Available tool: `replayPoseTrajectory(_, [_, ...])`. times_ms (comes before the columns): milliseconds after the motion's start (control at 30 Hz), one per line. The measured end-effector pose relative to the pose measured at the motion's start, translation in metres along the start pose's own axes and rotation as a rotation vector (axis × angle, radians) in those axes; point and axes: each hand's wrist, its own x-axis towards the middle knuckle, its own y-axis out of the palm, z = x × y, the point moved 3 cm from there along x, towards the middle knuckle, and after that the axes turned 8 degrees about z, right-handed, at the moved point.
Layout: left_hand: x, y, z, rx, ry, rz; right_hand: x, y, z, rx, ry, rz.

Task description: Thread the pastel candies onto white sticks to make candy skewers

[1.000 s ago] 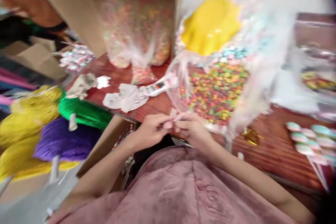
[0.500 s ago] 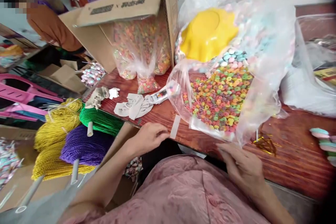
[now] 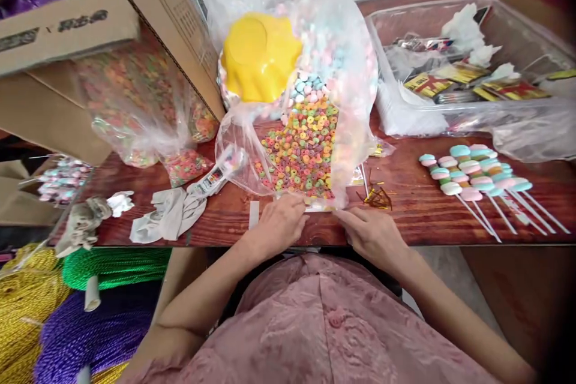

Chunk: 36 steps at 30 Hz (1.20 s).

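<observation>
A clear plastic bag (image 3: 355, 150) lies open on the table, with small multicoloured candy rings (image 3: 299, 153) spread in its near part. My left hand (image 3: 281, 222) rests at the bag's near edge, fingers curled and pressed together; what is under them is hidden. At the near right corner of the bag is my right hand (image 3: 373, 237), its index finger reaching to a white edge (image 3: 317, 207) below the rings and its other fingers bent under. Behind the rings, a yellow scalloped bowl (image 3: 261, 57) sits upside down on pastel candies (image 3: 310, 90).
Marshmallow skewers (image 3: 472, 171) lie at the right, before a clear plastic bin (image 3: 468, 105) of packets. Gold ties (image 3: 375, 197) are near my right hand. Leftward are a cardboard box (image 3: 180, 30) with bagged candy, grey cloth strips (image 3: 168, 213) and green cord (image 3: 117, 267) beside the table.
My view has swung right, bringing the skewers and bin fully into sight. Both hands have moved forward to the bag's near edge, and my left hand has come closer to my right.
</observation>
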Motion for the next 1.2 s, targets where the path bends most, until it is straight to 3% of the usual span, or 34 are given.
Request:
replayPoseTrajectory(100, [0.011,0.003,0.004,0.041,0.016,-0.115,0.027,0.002,-0.003,0.047,-0.011,-0.048])
replayPoseTrajectory(267, [0.020,0.019,-0.001,0.152,-0.038,-0.120,0.046,0.008,-0.015,0.169,0.014,-0.144])
replayPoseTrajectory(500, [0.029,0.038,0.005,0.393,0.098,-0.202,-0.006,-0.001,-0.025,0.293,0.136,-0.357])
replayPoseTrajectory(633, [0.033,0.039,0.010,0.426,0.186,-0.294,-0.044,-0.009,-0.047,0.230,0.294,-0.468])
replayPoseTrajectory(767, [0.031,0.036,0.008,0.445,0.225,-0.402,-0.063,-0.018,-0.073,0.136,0.398,-0.501])
replayPoseTrajectory(1033, [0.031,0.037,-0.003,0.352,0.022,-0.405,-0.051,-0.038,-0.103,-0.062,0.566,-0.454])
replayPoseTrajectory(1200, [0.034,0.038,0.004,0.223,0.027,-0.487,-0.075,-0.047,-0.116,-0.205,0.749,-0.473])
